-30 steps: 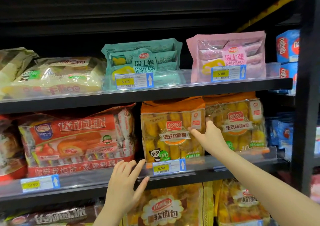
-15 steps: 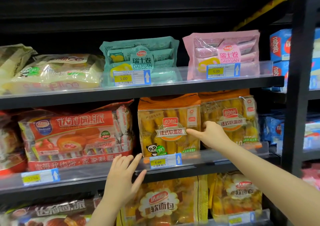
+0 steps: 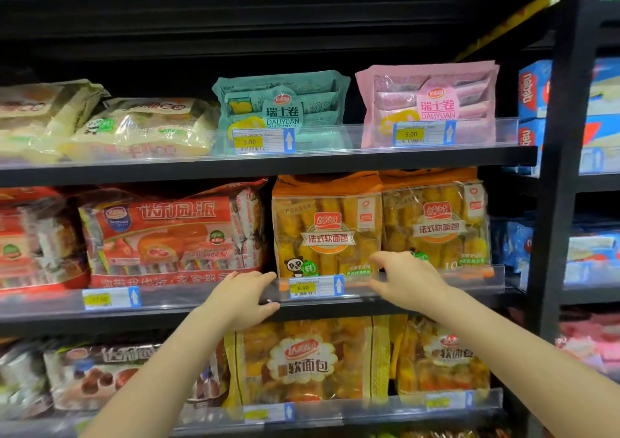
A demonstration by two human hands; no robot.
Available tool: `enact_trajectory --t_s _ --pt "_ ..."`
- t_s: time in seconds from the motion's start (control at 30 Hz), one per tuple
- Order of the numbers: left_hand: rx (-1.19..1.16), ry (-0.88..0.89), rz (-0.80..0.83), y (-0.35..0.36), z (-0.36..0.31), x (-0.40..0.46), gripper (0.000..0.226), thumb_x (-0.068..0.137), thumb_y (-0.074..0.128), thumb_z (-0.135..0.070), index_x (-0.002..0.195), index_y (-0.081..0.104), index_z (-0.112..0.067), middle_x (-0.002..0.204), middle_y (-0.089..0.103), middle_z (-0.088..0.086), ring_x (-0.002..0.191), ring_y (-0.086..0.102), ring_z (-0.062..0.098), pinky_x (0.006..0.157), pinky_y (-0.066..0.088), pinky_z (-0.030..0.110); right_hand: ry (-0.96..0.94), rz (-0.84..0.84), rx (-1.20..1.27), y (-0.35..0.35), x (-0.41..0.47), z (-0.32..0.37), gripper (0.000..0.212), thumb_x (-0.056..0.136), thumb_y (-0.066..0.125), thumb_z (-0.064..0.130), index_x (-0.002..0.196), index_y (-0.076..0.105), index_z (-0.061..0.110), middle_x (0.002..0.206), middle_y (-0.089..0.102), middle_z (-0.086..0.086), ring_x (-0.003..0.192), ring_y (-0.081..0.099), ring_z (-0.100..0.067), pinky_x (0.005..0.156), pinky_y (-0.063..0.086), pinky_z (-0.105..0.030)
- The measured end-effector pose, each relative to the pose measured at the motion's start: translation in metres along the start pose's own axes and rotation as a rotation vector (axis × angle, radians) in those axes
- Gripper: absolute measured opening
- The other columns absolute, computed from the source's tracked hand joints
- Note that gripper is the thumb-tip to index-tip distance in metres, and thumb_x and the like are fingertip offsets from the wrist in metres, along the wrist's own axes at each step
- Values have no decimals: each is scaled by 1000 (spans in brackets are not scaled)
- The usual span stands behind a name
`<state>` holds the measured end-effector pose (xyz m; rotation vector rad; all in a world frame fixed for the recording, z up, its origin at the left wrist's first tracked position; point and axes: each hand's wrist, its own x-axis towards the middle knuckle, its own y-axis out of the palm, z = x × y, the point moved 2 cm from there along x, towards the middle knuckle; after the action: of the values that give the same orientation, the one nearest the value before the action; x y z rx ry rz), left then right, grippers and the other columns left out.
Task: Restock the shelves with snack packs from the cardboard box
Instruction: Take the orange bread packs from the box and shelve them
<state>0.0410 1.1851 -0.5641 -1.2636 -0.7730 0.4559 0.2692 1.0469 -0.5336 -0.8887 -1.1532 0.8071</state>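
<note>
Left hand (image 3: 240, 298) and right hand (image 3: 404, 280) grip the clear shelf rail (image 3: 469, 278), fingers curled over it. Just behind them stand two orange soft-bread packs (image 3: 327, 226); a red pie pack (image 3: 171, 233) sits left.

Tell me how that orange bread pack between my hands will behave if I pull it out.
The orange bread pack looks like crinkly film, so probably floppy and slippery. Loose rolls inside suggest it's light and squashable. Standing upright, it may tip forward.
</note>
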Motion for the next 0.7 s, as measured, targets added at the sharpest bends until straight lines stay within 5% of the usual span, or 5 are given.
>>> enact_trajectory --t_s 0.1,0.33,0.53,0.7 --pt "66 -41 92 -11 -6 10 59 89 45 -51 140 37 -20 132 53 2 117 52 22 97 42 36 -39 12 -45 4 0 8 47 92 49 40 134 43 19 123 61 0 109 58 -20 86 49 -35" --pt "78 -34 -28 -4 -6 6 50 91 42 -50 132 45 -22 124 57 -1 112 53 20 93 42 33 -306 -15 -181 22 18 42 27 93 44 41 112 50 22 110 61 3 101 59 -21 67 39 -32" --pt "-172 -136 -23 -46 29 0 49 94 45 -41 139 39 -24 140 46 -4 127 44 15 102 40 34 -454 101 -118 -3 58 90 34 94 45 38 122 51 19 117 61 0 106 59 -23 82 50 -35" --pt "-68 -274 118 -121 85 -29 49 92 44 -46 136 42 -25 136 49 -4 123 47 17 99 41 32 -441 252 -42 -54 85 138 34 93 44 41 122 51 23 119 62 1 110 58 -24 83 45 -35"
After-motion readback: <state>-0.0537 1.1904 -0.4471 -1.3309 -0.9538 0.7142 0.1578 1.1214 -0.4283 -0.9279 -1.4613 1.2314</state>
